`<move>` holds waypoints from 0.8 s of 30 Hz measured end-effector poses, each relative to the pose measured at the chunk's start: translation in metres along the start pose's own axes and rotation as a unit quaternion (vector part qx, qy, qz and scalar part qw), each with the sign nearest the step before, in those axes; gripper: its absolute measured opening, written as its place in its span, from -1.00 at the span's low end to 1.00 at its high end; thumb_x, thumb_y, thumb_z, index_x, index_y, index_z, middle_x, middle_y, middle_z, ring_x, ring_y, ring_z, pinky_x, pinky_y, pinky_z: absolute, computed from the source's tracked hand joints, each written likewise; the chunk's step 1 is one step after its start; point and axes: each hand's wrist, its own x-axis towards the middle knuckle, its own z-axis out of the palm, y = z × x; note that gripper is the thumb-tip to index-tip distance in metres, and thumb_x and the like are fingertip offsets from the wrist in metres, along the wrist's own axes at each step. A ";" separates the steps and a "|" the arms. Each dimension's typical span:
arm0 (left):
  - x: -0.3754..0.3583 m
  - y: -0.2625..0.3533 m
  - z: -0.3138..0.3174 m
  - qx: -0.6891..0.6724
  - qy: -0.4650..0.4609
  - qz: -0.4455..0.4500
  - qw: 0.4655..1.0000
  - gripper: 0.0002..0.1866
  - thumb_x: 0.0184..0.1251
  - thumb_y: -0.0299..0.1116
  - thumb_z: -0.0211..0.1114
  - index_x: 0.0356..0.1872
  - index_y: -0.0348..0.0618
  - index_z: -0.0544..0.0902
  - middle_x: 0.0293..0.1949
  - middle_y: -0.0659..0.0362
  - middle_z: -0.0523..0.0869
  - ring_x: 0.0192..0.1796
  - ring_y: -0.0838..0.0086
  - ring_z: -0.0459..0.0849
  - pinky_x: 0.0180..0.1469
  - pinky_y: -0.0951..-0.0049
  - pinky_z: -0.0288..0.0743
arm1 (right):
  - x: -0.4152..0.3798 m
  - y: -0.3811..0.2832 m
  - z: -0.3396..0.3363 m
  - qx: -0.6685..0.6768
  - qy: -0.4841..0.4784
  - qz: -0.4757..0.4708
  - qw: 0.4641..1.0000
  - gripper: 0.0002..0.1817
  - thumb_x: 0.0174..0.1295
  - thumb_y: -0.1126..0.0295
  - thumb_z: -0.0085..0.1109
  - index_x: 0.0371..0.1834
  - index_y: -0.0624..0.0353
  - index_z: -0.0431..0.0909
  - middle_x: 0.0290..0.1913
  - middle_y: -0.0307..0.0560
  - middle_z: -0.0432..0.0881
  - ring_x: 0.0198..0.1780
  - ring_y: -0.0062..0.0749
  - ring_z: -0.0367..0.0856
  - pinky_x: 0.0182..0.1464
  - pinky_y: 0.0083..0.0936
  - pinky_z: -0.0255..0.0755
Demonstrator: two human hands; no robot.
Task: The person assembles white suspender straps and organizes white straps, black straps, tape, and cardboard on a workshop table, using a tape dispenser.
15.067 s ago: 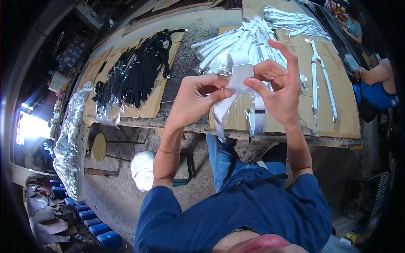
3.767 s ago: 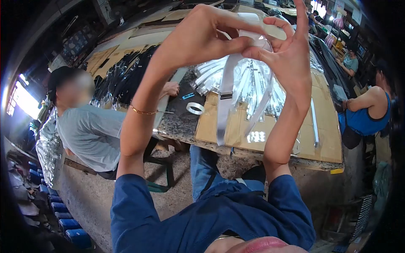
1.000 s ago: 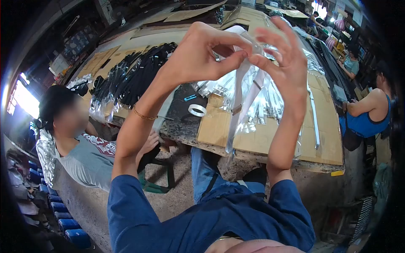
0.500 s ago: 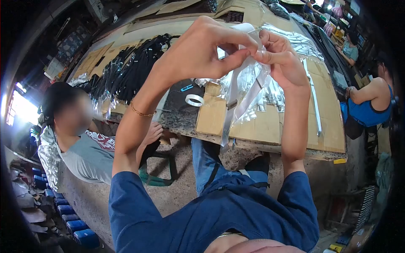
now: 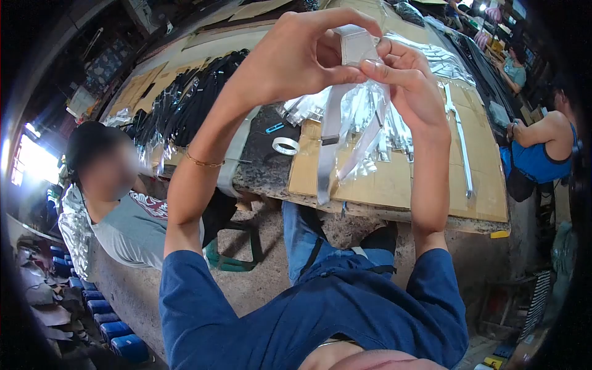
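A pair of light grey suspenders (image 5: 359, 48) hangs from my hands above the table, its stitched patch at the top. My left hand (image 5: 287, 58) curves around the patch, thumb at its lower edge and index finger over its upper corner. My right hand (image 5: 412, 86) pinches the patch's right corner between thumb and fingers. Below, two straps with metal adjusters dangle, one of them a grey strap (image 5: 328, 142) reaching the table's front edge. Behind them, shiny clear-wrapped strips (image 5: 391, 126) lie on a cardboard sheet (image 5: 425, 191).
A roll of tape (image 5: 285, 146) and a blue cutter (image 5: 274, 128) lie left of the cardboard. Bundled black straps (image 5: 197, 98) cover the table's left part. One person (image 5: 129, 216) sits at my left, another (image 5: 542, 142) at the right. A single strip (image 5: 459, 145) lies farther right.
The patch has turned to show its flat stitched face, and my left fingers have spread around it. The hanging straps have swung slightly left.
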 end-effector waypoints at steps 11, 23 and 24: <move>0.004 0.031 -0.005 -0.047 -0.027 -0.131 0.990 -0.48 0.19 -0.48 0.44 0.18 -0.15 0.47 -0.40 0.02 0.74 -0.37 0.47 0.74 -0.28 0.44 0.57 | -0.001 -0.009 0.000 -0.232 0.007 -0.044 0.972 -0.82 0.26 0.34 0.37 -0.30 0.26 0.72 -0.42 -0.34 0.65 -0.38 -0.81 0.47 -0.37 -0.76 0.26; -0.019 -0.009 0.055 -0.198 0.199 -0.155 0.947 -0.80 0.19 -0.38 0.49 -0.28 -0.33 0.77 -0.39 0.15 0.78 -0.34 0.63 0.65 -0.26 0.58 0.52 | -0.003 0.004 0.002 -0.102 0.078 -0.064 0.990 -0.85 0.24 0.36 0.37 -0.33 0.22 0.73 -0.47 -0.36 0.63 -0.44 -0.81 0.46 -0.42 -0.75 0.24; -0.019 -0.011 0.055 -0.199 0.198 -0.156 0.947 -0.80 0.19 -0.38 0.49 -0.28 -0.33 0.77 -0.39 0.15 0.78 -0.34 0.63 0.65 -0.26 0.58 0.52 | -0.003 0.004 0.002 -0.102 0.079 -0.063 0.990 -0.85 0.24 0.36 0.37 -0.33 0.22 0.73 -0.47 -0.36 0.63 -0.44 -0.81 0.46 -0.42 -0.75 0.24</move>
